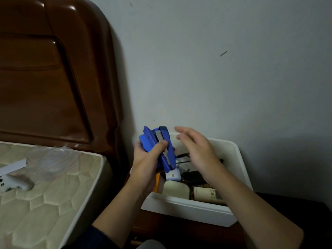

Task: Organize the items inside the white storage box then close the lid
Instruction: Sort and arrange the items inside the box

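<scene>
The white storage box (190, 208) stands open on a dark wooden nightstand, against the wall. My left hand (146, 164) grips a blue stapler (159, 147) above the box's left end; the stapler is hinged open, its metal strip showing. My right hand (196, 150) hovers flat and open just right of the stapler, over the box, slightly blurred. Inside the box lie a small white carton (173, 175), a black adapter (193, 177) with black cables (182, 158), a cream case (175, 189) and a beige device (206, 194). No lid is in view.
A quilted mattress (53, 194) lies at the left with a clear plastic bag (53, 159), a white strip (12, 167) and a white remote (12, 184) on it. A brown headboard (50, 74) rises behind. The nightstand top (294, 212) extends right of the box.
</scene>
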Demonstrator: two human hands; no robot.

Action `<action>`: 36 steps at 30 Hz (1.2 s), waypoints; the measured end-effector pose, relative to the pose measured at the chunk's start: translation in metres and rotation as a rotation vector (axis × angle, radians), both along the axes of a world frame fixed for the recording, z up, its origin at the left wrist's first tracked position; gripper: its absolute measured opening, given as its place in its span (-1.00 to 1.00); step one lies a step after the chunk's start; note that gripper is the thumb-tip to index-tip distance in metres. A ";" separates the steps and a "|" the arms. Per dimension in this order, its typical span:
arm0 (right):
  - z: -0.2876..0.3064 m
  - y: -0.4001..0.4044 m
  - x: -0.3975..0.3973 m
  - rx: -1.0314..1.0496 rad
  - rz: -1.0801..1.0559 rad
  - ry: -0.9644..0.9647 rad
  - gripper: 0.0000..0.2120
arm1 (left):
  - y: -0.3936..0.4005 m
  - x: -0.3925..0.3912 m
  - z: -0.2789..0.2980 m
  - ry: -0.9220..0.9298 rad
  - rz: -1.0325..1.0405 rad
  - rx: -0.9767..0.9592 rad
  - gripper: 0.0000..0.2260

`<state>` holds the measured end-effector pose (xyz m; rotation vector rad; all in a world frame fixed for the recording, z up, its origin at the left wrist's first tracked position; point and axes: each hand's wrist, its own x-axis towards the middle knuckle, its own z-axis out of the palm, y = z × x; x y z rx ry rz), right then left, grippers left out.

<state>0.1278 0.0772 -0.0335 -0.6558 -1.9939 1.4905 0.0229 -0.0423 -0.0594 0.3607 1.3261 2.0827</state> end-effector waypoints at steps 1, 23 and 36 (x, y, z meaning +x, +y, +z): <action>-0.005 0.007 0.004 0.027 -0.088 0.060 -0.76 | 0.002 -0.008 -0.002 -0.005 0.022 0.022 -0.64; -0.140 0.035 -0.025 0.337 0.511 -1.278 -0.18 | 0.036 -0.055 -0.071 0.061 0.029 -0.094 -0.65; -0.126 0.058 -0.016 0.378 0.399 -1.147 -0.58 | 0.043 -0.056 -0.075 0.044 0.029 -0.189 -0.61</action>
